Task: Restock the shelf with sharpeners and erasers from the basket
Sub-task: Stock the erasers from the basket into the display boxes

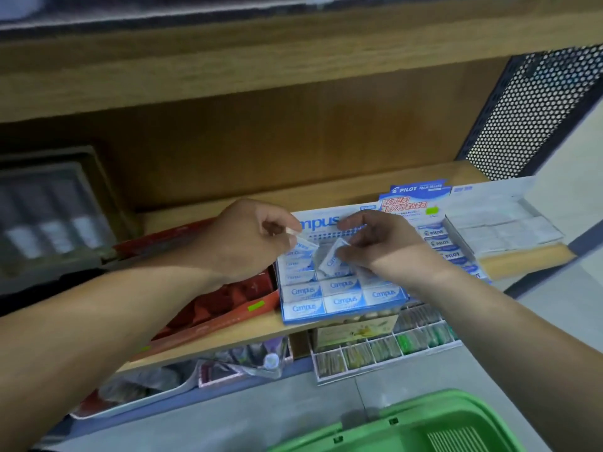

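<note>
1. A person's left hand (248,239) is pinching a small white-and-blue wrapped eraser (305,244) between thumb and fingertips. It is holding the eraser tilted just above the back rows of the blue-and-white cardboard Campus display box (326,316) on the light wooden shelf (522,261).
2. The right hand (381,243) is pinching a second white-and-blue eraser (331,261) by one end. It is tipping this one corner-down over the middle of the same box, apparently so it can slide into a gap among the erasers lying flat there.
3. The two hands are working close together without touching, each carrying one piece. This looks like a way of filling two slots in one reach.
4. The front rows are lying full with their labels up, so the hands are probably reaching past them to emptier rows behind.
5. The green plastic basket (424,425) is showing at the lower edge of the view, below the shelf and near the person, handy for the next pick. Only part of it is showing, so its contents cannot be told.
6. A blue Pilot eraser display box (417,190) is standing just right of the Campus box, and a red cardboard tray (222,318) just left. The erasers' print appears to match the Campus box, which would explain the choice.
</note>
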`<state>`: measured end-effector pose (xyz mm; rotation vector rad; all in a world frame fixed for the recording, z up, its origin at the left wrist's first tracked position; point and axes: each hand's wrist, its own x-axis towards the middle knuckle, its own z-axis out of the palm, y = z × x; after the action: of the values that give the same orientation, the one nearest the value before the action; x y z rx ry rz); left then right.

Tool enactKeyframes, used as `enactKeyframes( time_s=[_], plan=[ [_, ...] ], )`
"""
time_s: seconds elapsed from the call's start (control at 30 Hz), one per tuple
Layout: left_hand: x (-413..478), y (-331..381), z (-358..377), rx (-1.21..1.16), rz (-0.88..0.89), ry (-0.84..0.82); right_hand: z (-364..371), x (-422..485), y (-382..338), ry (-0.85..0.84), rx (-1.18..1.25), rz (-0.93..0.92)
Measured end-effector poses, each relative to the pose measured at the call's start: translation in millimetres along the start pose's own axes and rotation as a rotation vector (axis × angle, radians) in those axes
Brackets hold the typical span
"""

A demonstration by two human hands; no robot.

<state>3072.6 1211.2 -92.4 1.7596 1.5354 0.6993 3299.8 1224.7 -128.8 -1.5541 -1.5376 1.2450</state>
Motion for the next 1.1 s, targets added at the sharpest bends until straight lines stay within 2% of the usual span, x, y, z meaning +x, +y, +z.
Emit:
enactKeyframes(
  time_s=[0.13,0.3,0.4,0.47,0.6,0.77,0.93,1.03,1.1],
  plan=[
    [8.5,-8.6,7.4,0.195,0.047,-0.025,2.5,5.2,3.6,-0.03,-0.467,-0.122],
    [10.6,-6.6,9.9,0.615,0.181,-0.056,4.6,7.5,3.7,-0.117,-0.832,-0.271],
    [13.0,-4.3,12.4,0.788,0.217,-0.079,4.6,9.3,5.1,-0.117,-0.835,-0.303],
    [14.3,-7.5,14.5,0.837,0.185,-0.11,3.1,6.9,0.7,-0.149,-0.833,-0.26],
    [11.4,-10.0,21.9,0.942,0.186,-0.152,-4.9,0.8,0.4,-0.113,-0.611,-0.171],
    [6.6,-10.6,25.8,0.837,0.218,-0.173,-13.1,-5.5,10.0,-0.129,-0.408,-0.116],
    [6.0,-7.9,32.0,0.832,0.213,-0.194,-17.9,-5.3,7.4,-0.149,-0.502,-0.079],
    [6.8,-7.4,32.7,0.831,0.184,-0.176,-24.3,-0.8,4.4,-0.168,-0.683,-0.123],
    [7.7,-7.7,33.1,0.837,0.178,-0.161,-26.2,1.6,2.9,-0.202,-0.703,-0.131]
  ],
)
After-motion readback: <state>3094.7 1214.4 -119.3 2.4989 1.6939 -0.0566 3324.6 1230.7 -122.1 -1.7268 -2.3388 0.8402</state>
